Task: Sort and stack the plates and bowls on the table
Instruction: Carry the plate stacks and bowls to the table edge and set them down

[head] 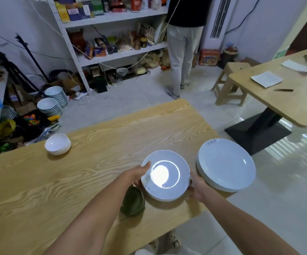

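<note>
A small white plate [174,159] is held between both hands just above the wooden table [75,181]. My left hand [139,173] grips its left rim, thumb on top. On the opposite rim my right hand [196,186] grips the plate. To the right, near the table's corner, lies a stack of large white plates [226,164]. Under my left wrist a dark green bowl [133,201] sits partly hidden. A stack of small white bowls [57,144] stands at the table's far left edge.
A person [184,43] stands at the white shelving [112,30] beyond the table. Stacks of bowls [54,103] and clutter lie on the floor at left. A second wooden table [287,100] with papers and a stool [230,81] stand at right.
</note>
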Tool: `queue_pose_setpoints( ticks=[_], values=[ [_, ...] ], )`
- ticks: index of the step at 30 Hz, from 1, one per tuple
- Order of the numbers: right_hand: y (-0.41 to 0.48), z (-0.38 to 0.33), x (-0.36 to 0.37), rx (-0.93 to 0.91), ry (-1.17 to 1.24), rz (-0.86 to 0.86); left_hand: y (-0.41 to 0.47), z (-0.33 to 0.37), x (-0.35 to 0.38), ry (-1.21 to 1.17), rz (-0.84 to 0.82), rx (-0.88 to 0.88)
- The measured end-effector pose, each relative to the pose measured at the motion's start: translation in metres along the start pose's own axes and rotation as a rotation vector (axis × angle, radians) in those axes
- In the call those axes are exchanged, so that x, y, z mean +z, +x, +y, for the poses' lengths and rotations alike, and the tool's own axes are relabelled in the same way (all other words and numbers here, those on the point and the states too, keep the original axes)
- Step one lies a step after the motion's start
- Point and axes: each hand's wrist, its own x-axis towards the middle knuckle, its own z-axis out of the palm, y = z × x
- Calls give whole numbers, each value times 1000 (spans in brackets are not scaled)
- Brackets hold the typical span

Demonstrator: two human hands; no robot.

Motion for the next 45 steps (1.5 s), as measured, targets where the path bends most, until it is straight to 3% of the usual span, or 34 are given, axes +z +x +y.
queue_pose_setpoints(
  ticks=[5,12,18,26,29,32,34,37,40,45],
  values=[
    [-7,13,-14,57,134,117,5,8,11,87,-145,-28],
    [-20,26,-34,-24,266,149,7,20,30,324,-262,-73],
    [-22,34,-42,-54,346,135,8,30,38,421,-225,-90],
    [-25,30,-52,30,383,203,17,34,43,472,-293,-134],
    [-20,34,-54,82,425,238,20,36,45,485,-244,-136],
    [-18,37,-50,162,495,355,26,42,51,521,-48,2],
    [-20,38,-47,245,487,394,32,48,58,478,74,176],
    [-19,40,-41,361,555,328,30,58,69,317,59,316],
    [-15,43,-34,384,649,170,32,63,76,193,28,313],
    [-8,49,-28,375,631,161,40,68,75,44,-6,227]
  ],
)
